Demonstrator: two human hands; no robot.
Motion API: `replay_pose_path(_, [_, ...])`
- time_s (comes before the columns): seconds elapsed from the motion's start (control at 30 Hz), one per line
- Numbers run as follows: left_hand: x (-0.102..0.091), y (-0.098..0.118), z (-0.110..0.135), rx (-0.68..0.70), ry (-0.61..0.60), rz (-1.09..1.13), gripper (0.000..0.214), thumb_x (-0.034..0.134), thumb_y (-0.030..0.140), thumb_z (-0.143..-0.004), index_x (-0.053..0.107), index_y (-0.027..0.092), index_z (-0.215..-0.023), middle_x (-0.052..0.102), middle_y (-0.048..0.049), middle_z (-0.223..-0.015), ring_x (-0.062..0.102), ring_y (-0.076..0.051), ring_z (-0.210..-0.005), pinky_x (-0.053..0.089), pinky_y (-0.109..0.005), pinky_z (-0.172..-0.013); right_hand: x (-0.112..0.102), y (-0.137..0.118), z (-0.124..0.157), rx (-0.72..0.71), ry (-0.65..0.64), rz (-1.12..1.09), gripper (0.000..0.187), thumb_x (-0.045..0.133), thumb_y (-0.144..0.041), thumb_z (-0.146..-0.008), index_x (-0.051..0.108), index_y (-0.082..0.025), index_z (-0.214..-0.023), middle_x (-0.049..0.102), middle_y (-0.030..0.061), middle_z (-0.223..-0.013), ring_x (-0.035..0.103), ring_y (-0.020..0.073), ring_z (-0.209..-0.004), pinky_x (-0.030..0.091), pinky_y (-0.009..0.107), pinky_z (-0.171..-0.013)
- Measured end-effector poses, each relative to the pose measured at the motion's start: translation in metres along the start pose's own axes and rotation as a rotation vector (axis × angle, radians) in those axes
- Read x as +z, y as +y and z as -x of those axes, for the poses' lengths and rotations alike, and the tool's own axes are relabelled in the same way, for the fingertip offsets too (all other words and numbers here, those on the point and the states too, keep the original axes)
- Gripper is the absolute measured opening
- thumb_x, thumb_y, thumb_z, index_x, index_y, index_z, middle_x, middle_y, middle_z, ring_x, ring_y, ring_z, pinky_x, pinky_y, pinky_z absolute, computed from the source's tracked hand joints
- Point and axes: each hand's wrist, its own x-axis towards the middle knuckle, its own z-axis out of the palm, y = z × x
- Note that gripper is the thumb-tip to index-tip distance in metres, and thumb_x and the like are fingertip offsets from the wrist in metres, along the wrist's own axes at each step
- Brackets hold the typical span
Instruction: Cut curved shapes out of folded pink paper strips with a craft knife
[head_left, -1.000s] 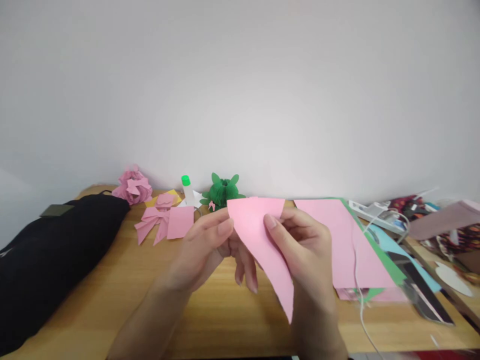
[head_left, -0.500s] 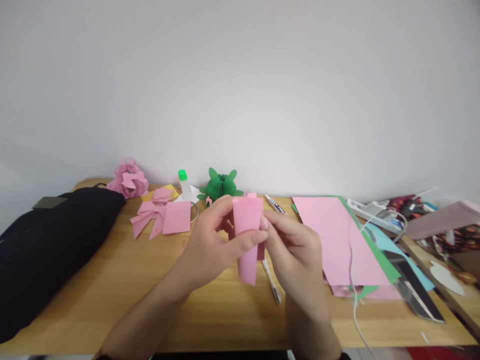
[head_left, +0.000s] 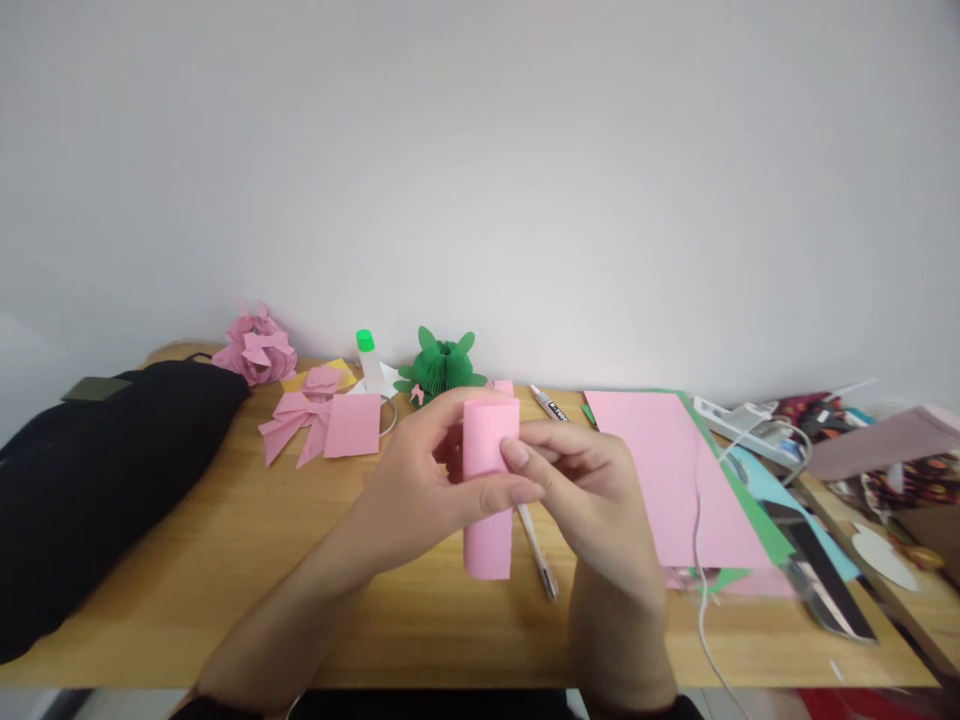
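Note:
A pink paper piece (head_left: 486,545), curled into an upright flattened roll, is held above the table between both hands. My left hand (head_left: 420,480) wraps round it from the left, its thumb lying across the front. From the right, my right hand (head_left: 577,490) pinches the roll's right edge, thumb on the front face and fingers behind. Below and behind the roll lies a white pen (head_left: 538,560) on the wood. A green honeycomb paper figure (head_left: 444,368) stands behind the hands. Left of it are a pink paper bow (head_left: 296,425) and a pink paper square (head_left: 352,425).
A green-capped glue bottle (head_left: 367,362) and a crumpled pink paper flower shape (head_left: 256,345) stand by the wall. Black fabric (head_left: 112,490) covers the left side. Pink sheets (head_left: 667,470), a white cable (head_left: 701,530) and a power strip (head_left: 750,430) lie right. A glue tube (head_left: 550,403) lies behind.
The pink paper has gone from a tapered, slanted fold to a straighter, even roll. My right thumb has shifted left onto its front face.

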Motion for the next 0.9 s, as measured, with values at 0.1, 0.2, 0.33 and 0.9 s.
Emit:
replay_pose_path(0.1, [-0.001, 0.002, 0.001, 0.085, -0.018, 0.052, 0.021, 0.075, 0.040, -0.080, 0.068, 0.022, -0.088, 0.063, 0.0027, -0.075, 0.057, -0.009, -0.063, 0.047, -0.016, -0.051, -0.001, 0.000, 0.004, -0.046, 0.039, 0.023, 0.013, 0.068, -0.028, -0.086, 0.080, -0.025, -0.083, 0.059, -0.0017, -0.056, 0.050, 0.0089, -0.050, 0.044, 0.021, -0.046])
replay_pose_path(0.2, [-0.002, 0.005, 0.003, 0.146, -0.012, 0.066, 0.020, 0.064, 0.039, -0.090, 0.068, 0.021, -0.082, 0.059, 0.0022, -0.071, 0.054, -0.009, -0.062, 0.046, -0.017, -0.051, -0.002, 0.000, 0.008, -0.102, 0.080, 0.052, 0.013, 0.067, -0.029, -0.087, 0.080, -0.026, -0.085, 0.057, -0.0026, -0.054, 0.048, 0.0085, -0.050, 0.042, 0.020, -0.044])
replay_pose_path(0.33, [0.000, 0.004, 0.006, 0.177, 0.017, 0.020, 0.017, 0.068, 0.038, -0.089, 0.068, 0.021, -0.085, 0.056, 0.0027, -0.071, 0.052, -0.009, -0.061, 0.044, -0.019, -0.051, -0.002, 0.000, 0.014, -0.152, 0.063, 0.126, 0.015, 0.064, -0.028, -0.091, 0.078, -0.025, -0.087, 0.059, -0.0026, -0.057, 0.053, 0.0092, -0.054, 0.045, 0.020, -0.049])
replay_pose_path(0.9, [0.005, 0.006, 0.007, 0.176, 0.025, -0.025, 0.012, 0.073, 0.028, -0.082, 0.064, 0.021, -0.079, 0.055, 0.0047, -0.067, 0.048, -0.008, -0.057, 0.039, -0.020, -0.047, -0.002, -0.003, 0.015, -0.156, 0.001, 0.010, 0.027, 0.058, -0.032, -0.095, 0.072, -0.022, -0.074, 0.062, -0.0023, -0.059, 0.056, 0.0099, -0.054, 0.048, 0.023, -0.053])
